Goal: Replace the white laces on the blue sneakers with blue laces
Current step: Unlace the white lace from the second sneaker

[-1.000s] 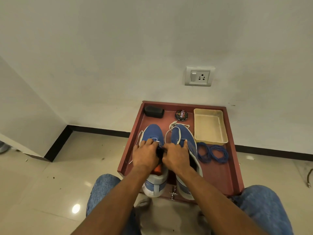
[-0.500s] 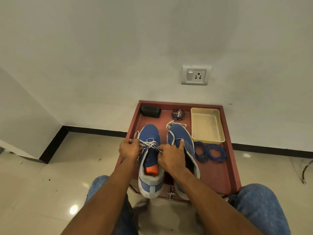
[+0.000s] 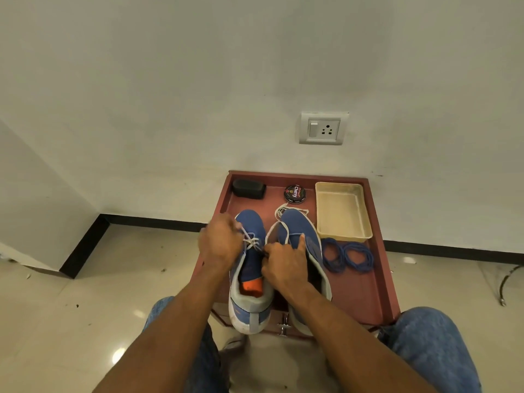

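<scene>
Left hand (image 3: 219, 243) pinches a run of white lace (image 3: 251, 241) at the far-left side of the left sneaker (image 3: 249, 268), drawing it outward. Right hand (image 3: 285, 263) is curled at the tongue, seemingly pinching the lace crossing, index finger lying on the right sneaker (image 3: 300, 239). That shoe's white lace trails loose past its toe. Blue laces (image 3: 347, 255) lie coiled, untouched, near the cream tray (image 3: 341, 212), all on the red table (image 3: 365, 290).

Step judged: unlacing the left shoe. Next calls for freeing each eyelet crossing in turn.

Since a second ago, the hands have parted; the left has travelled outward and farther away.
</scene>
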